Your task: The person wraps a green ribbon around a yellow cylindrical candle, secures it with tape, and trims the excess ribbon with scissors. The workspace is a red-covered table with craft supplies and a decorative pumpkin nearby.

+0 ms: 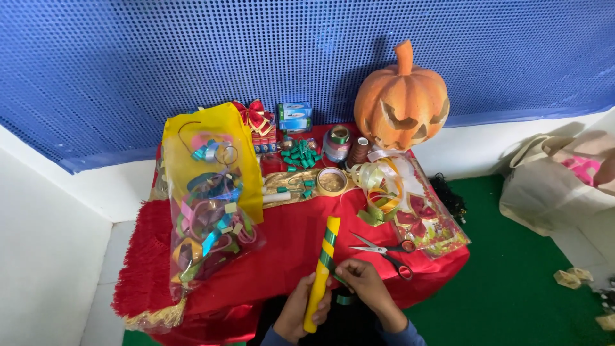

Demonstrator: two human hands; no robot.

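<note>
Left hand wraps the lower half of the yellow stick — grip tight, stick tilted up over the table's near edge. Right hand pinches green ribbon against its middle; scissors lie just beside.

You have a red cloth with a fringed edge spread over the low table. At the back stands a carved orange pumpkin lantern against the blue perforated wall. On your left lies a clear plastic bag of coloured ribbon loops with a yellow top. Red-handled scissors lie open on the cloth, just beside a clear packet of red decorations. A roll of tape sits near the middle. A beige cloth bag rests on the green floor.
</note>
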